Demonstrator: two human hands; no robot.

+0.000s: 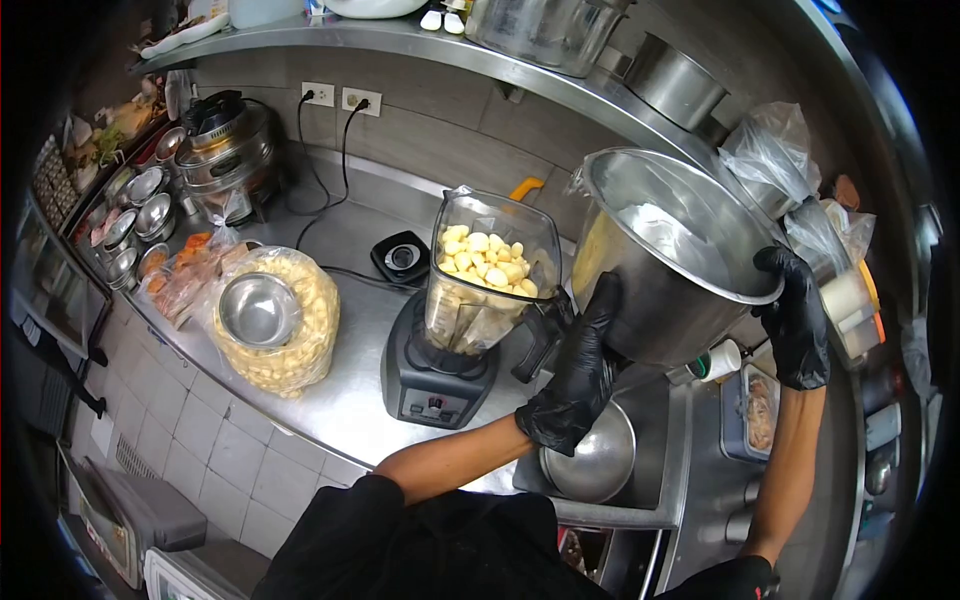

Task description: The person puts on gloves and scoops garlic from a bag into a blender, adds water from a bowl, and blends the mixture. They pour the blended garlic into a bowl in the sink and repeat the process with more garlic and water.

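Observation:
A large metal pot [655, 320] is tilted between my two hands, its shiny inside showing. My left hand [578, 375], in a black glove, presses against the pot's near left side. At the right rim, my right hand [797, 320], also gloved in black, grips the edge. Just left of the pot stands a blender [440, 375], its clear jug [540, 240] filled with peeled garlic cloves [487, 262]. The jug's black handle [545, 345] is close to my left wrist. The blender's lid [401, 257] appears to lie behind it on the counter.
A bag of peeled cloves [285, 355] with a metal bowl [258, 308] on top sits left on the steel counter [350, 420]. A sink [655, 470] holding another bowl [595, 460] lies below the pot. A steel shelf [400, 38] runs overhead, and cords [345, 150] hang from outlets.

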